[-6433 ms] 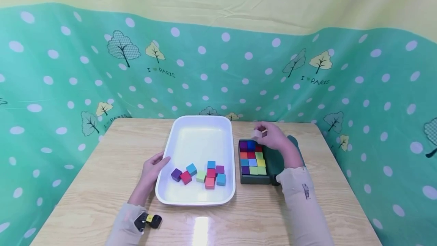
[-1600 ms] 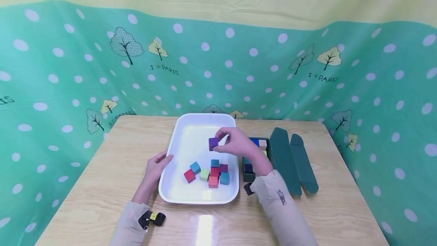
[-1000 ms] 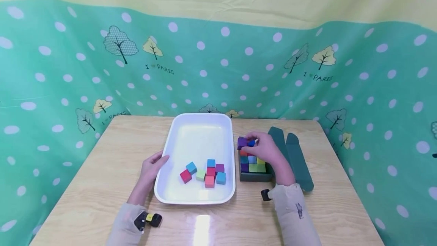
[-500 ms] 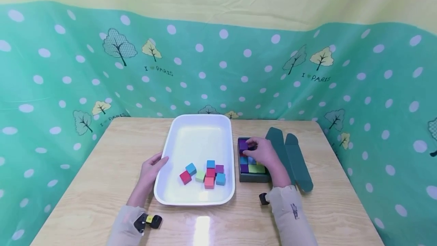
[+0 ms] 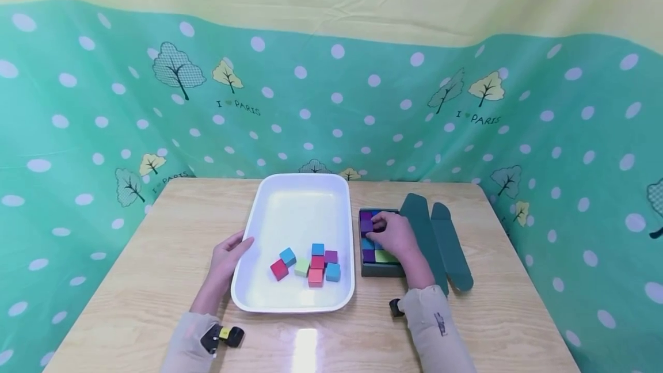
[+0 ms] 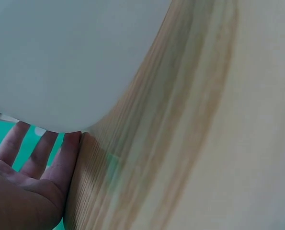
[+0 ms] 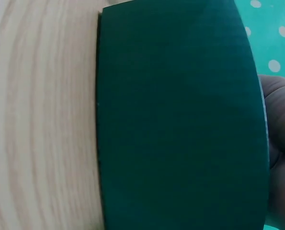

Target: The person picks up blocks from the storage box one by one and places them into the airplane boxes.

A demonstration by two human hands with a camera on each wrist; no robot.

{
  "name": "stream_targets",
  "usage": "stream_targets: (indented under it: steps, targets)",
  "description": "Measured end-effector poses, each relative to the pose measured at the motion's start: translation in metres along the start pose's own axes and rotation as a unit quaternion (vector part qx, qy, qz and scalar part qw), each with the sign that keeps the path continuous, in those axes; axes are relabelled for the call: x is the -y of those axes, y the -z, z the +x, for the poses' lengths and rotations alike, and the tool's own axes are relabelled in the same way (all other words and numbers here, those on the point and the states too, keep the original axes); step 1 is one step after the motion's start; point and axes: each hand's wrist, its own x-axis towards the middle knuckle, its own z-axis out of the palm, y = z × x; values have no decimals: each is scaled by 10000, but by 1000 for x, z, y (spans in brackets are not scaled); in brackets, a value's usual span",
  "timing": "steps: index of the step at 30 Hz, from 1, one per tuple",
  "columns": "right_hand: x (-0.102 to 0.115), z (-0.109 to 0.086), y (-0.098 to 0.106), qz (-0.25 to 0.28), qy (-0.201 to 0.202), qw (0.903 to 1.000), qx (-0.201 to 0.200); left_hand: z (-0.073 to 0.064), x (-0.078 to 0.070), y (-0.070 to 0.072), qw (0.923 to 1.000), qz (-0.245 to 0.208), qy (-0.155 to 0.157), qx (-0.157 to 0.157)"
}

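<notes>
My left hand (image 5: 225,259) holds the left rim of a white plastic tray (image 5: 305,299), its thumb lying over the edge. The left wrist view shows the fingers (image 6: 34,163) against the outside of the tray wall. Loose coloured cubes, among them a red cube (image 5: 279,270) and a light green cube (image 5: 302,267), lie in the tray's near half. Over a dark green box (image 5: 383,270) packed with cubes, my right hand (image 5: 397,237) pinches a purple cube (image 5: 366,224) at the box's left side. The box wall largely hides this hand in the right wrist view.
The box's green lid flaps (image 5: 429,240) lie folded out to its right on the wooden table (image 5: 507,304). Behind the table hangs a green and yellow curtain (image 5: 290,102). The right forearm crosses the box's near right corner.
The right hand set a pale cube in the box, took a purple cube from the tray, carried it right to the box, and has just lowered it there. The left hand stayed on the tray.
</notes>
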Motion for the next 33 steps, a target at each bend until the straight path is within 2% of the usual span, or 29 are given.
stream_targets:
  steps: [8, 15, 21, 24, 27, 30, 33]
  targets:
    - [0, -1, -5, -172, -6, 9997, -150, 0, 4, 1, 10000, -31, -42, 53]
    - [-1, -1, -7, -420, 62, 9990, -133, 1, 5, 2, 10000, -27, 68, 38]
    - [8, -10, 1, -667, 189, 9975, -142, 1, 6, 3, 9999, -10, 61, 80]
    - [25, -16, 9, -794, 376, 9960, -138, 1, 6, 3, 9999, -24, 89, 102]
    - [55, -19, 17, -773, 661, 9948, 77, 2, 3, 2, 9999, -18, 68, 111]
    - [92, -18, 18, -929, 980, 9895, 515, 3, 3, 2, 9999, 0, 29, 141]
    - [127, -14, 8, -1178, 1344, 9783, 1052, 2, 3, 2, 9999, 15, 79, 146]
